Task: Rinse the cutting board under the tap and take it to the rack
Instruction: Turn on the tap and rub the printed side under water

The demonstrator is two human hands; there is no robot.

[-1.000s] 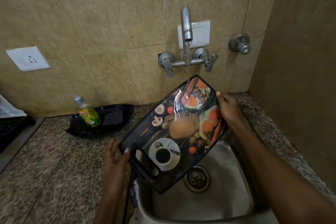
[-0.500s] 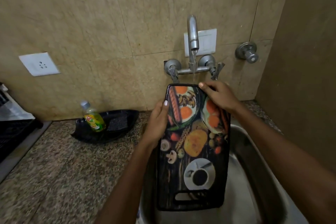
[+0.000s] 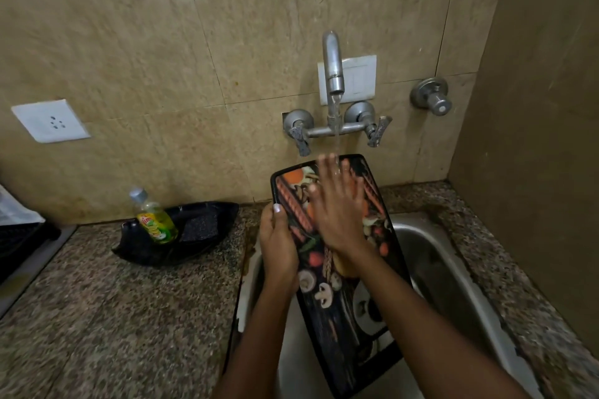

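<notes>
1. Since half a second ago, the right hand (image 3: pixel 337 207) has left the board's top edge and now lies flat on its printed face, fingers spread and straight, gripping nothing; the left hand (image 3: pixel 278 243) has slid lower along the left edge.
2. Far left, a dark rack-like tray (image 3: pixel 19 246) sits at the frame's edge on the speckled granite counter (image 3: pixel 129 317), well apart from the sink; this is probably the rack.
3. Next, a green dish-soap bottle (image 3: pixel 155 220) leans in a black leaf-shaped dish (image 3: pixel 162 253).
4. That left hand curls around the board's left edge, thumb on the front, fingers hidden behind.
5. Between the hands stands the black rectangular cutting board with a food print (image 3: pixel 343 301), long axis running from the wall towards the person, top tilted back, its foot down in the steel sink (image 3: pixel 447 275).
6. Water from the chrome wall tap (image 3: pixel 334 68) strikes the right hand's fingertips (image 3: pixel 327 165) near the board's top.
7. I judge rinsing is in progress; the leftward carry will favour the left hand.
</notes>
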